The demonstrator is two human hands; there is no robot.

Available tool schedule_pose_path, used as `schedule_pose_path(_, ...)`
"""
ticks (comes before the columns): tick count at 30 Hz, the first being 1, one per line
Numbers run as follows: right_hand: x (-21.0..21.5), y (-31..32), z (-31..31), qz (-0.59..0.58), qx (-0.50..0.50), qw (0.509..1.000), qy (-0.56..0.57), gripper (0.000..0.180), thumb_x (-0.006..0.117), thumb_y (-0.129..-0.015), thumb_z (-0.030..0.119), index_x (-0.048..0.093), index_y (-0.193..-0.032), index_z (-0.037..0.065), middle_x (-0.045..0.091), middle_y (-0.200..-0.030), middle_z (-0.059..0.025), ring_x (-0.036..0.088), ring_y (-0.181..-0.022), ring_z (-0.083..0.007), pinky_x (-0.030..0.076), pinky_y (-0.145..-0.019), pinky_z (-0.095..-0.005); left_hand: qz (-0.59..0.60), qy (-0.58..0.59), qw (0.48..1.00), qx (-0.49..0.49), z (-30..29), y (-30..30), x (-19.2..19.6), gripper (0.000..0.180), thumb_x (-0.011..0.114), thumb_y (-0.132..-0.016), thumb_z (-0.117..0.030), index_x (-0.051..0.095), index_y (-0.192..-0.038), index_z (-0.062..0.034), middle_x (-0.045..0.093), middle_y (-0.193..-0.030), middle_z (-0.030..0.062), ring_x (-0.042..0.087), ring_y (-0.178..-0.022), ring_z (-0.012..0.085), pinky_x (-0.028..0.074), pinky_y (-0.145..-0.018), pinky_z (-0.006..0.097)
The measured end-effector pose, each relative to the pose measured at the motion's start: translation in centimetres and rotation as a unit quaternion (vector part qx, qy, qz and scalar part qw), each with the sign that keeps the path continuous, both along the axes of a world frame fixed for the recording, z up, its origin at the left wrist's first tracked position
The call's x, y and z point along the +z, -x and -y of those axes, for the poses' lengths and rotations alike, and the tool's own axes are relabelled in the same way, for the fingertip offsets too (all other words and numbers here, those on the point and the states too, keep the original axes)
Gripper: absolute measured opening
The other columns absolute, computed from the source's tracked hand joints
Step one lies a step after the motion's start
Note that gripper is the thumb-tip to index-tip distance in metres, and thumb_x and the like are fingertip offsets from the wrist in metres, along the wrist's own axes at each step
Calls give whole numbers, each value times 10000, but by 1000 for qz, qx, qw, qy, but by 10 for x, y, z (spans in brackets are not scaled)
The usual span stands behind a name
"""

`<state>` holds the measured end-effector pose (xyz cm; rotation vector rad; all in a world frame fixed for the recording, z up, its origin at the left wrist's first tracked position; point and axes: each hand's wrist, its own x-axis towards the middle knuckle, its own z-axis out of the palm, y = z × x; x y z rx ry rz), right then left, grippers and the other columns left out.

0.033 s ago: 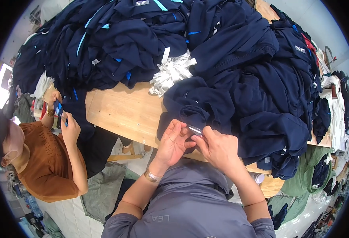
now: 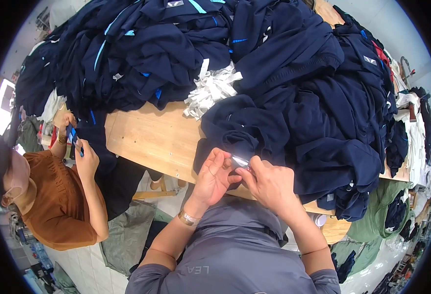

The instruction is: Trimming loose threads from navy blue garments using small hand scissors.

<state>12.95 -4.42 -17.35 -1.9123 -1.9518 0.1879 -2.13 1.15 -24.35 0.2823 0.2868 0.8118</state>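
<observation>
Handling a shiny tool (image 2: pixel 240 161) near navy garments (image 2: pixel 249 120) on the tabletop (image 2: pixel 151 137), the right hand (image 2: pixel 272 185) pinches it beside the half-curled left hand (image 2: pixel 211 179), whose contact is unclear, any next move likely demanding steadiness.

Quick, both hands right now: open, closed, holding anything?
Left hand: partly curled beside one end of a small shiny tool; whether it grips cannot be told.
Right hand: closed, pinching the small shiny tool.
</observation>
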Motion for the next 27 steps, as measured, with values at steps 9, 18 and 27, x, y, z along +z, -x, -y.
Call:
schedule_pose_path(9,9,1,-1,72,-8,997,22,308,602,-844,344,488,-710,91,552,-541,-69,551,-421,-240,394,-384,-323,-7,-25,1000,-17,5,-5,1,160,444,-967,-248,507,-979,-101,554,-935,24,595,-928,152,556,-726,309)
schedule_pose_path(18,7,-2,-2,54,-13,998,28,328,567,-864,376,499,-721,89,584,-556,-86,583,-427,-224,420,-369,-323,-39,-79,996,-19,8,-7,-3,144,454,-964,-225,506,-975,-92,585,-1026,50,588,-989,169,544,-772,352)
schedule_pose_path(27,5,-2,-1,1,-17,999,30,339,543,-880,374,492,-707,87,575,-531,-94,587,-445,-250,419,-379,-335,-40,-96,994,-20,8,-7,-2,137,459,-963,-217,511,-961,-91,595,-1039,63,589,-986,167,546,-762,348)
